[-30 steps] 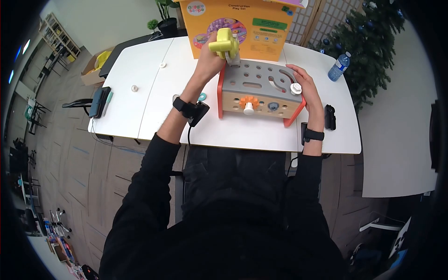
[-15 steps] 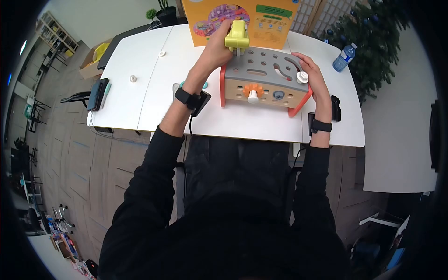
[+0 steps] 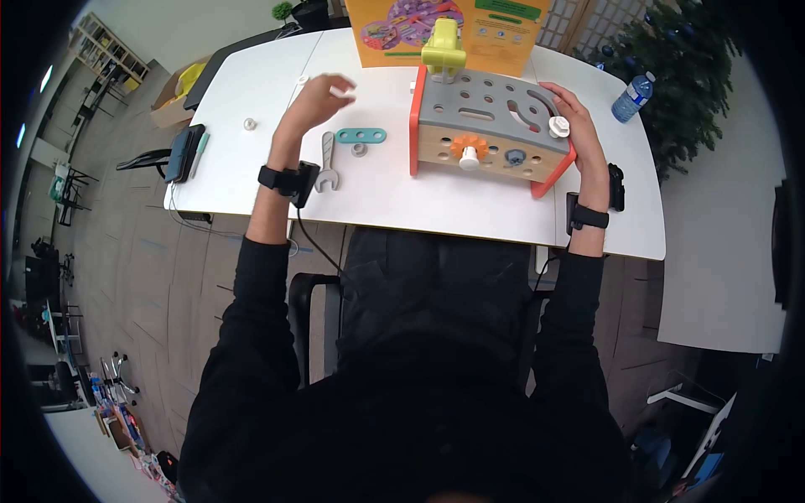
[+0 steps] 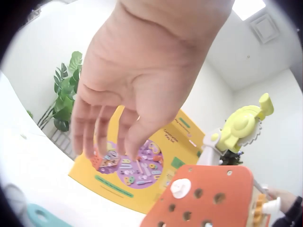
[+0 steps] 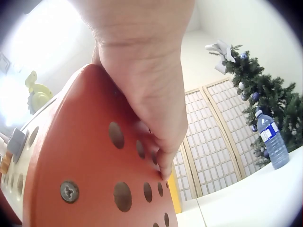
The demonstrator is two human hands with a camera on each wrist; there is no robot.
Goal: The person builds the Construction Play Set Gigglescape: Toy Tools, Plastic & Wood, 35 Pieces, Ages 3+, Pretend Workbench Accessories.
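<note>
My left hand (image 3: pixel 320 102) is held above the white table, left of the toy workbench (image 3: pixel 465 109), its fingers loosely spread and empty. The left wrist view shows its palm and hanging fingers before the orange box. A yellow-green toy circular saw (image 3: pixel 444 49) stands on a grey mount at the left end of the workbench's grey top. My right hand (image 3: pixel 580 124) holds the workbench's right end, against the red side panel (image 5: pixel 94 142). On the front are an orange gear (image 3: pixel 468 147) with a white peg and a grey-blue bolt head (image 3: pixel 515 157). A white bolt (image 3: pixel 559 127) sits in the curved slot.
A toy wrench (image 3: pixel 328 163), a teal strip with holes (image 3: pixel 361 135) and a grey nut (image 3: pixel 359 150) lie left of the workbench. The orange box (image 3: pixel 495 42) stands behind it. A water bottle (image 3: pixel 633 97) stands far right; a dark case (image 3: pixel 185 153) is far left.
My left hand has let go of the circular saw and moved left, away from the workbench. My right hand stays at the workbench's right end. The head view has tilted down.
</note>
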